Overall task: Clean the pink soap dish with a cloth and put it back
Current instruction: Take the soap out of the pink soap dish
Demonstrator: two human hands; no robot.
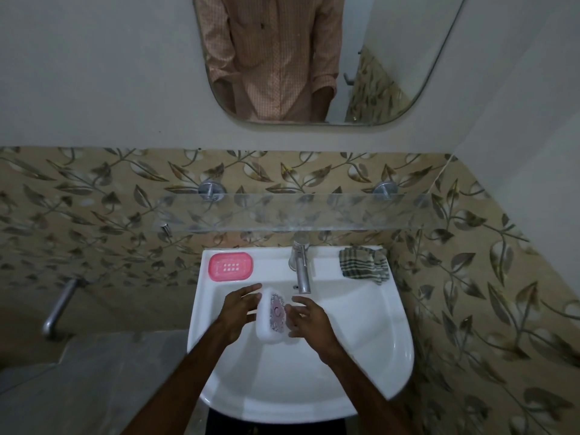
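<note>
Over the white basin (361, 340) we steady a white patterned lid (271, 315), stood on edge, between our left hand (240, 309) and right hand (309, 318). Both press it with fingers straight and spread, not curled round it. At ten o'clock from the lid the pink soap dish (230, 266) lies on the basin's back ledge. The tap (300, 268) stands at one o'clock, the checked cloth (364, 263) at two.

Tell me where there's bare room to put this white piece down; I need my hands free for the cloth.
The glass shelf above the tap looks bare end to end. The basin floor toward the near rim is free too. The rear ledge is crowded: pink soap dish left, tap middle, checked cloth right.
</note>
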